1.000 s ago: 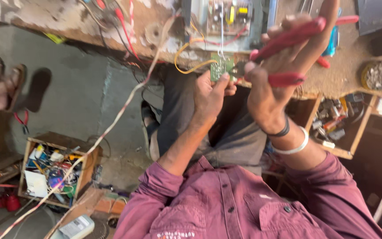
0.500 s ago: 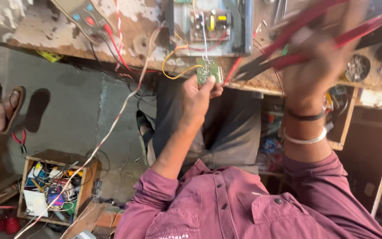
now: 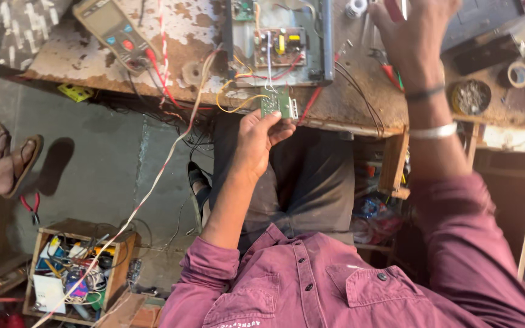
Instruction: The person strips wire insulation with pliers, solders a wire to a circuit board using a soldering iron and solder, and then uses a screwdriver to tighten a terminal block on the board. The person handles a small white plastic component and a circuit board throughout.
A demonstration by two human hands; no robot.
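Down at the far left, a sandalled foot (image 3: 4,161) of another person rests on the grey floor (image 3: 92,158), with red-handled pliers (image 3: 30,206) lying just beside it. Below them stands a wooden box (image 3: 74,270) crammed with wires and small parts. On the worn worktop (image 3: 177,67) above lies a yellow meter (image 3: 113,30), its red lead trailing off the edge; a thin red-and-white wire (image 3: 153,182) runs from the worktop down toward the box.

Further right, the left hand (image 3: 256,143) is raised to the worktop's edge, its grip closed on a small green circuit board (image 3: 277,104), thumb and fingers pinching the lower part. A yellow wire (image 3: 229,103) loops from that board up to a larger board (image 3: 279,47) sitting in a grey tray (image 3: 326,42) on the worktop.

Right again, the right hand (image 3: 417,33) reaches far across the worktop, fingers spread; a bit of red shows beside the fingers, but I cannot tell whether the grip holds anything. A dark band and a silver bangle (image 3: 434,130) circle that wrist. Past it sit a round tin of small metal bits (image 3: 470,97) and a roll of tape (image 3: 518,74).
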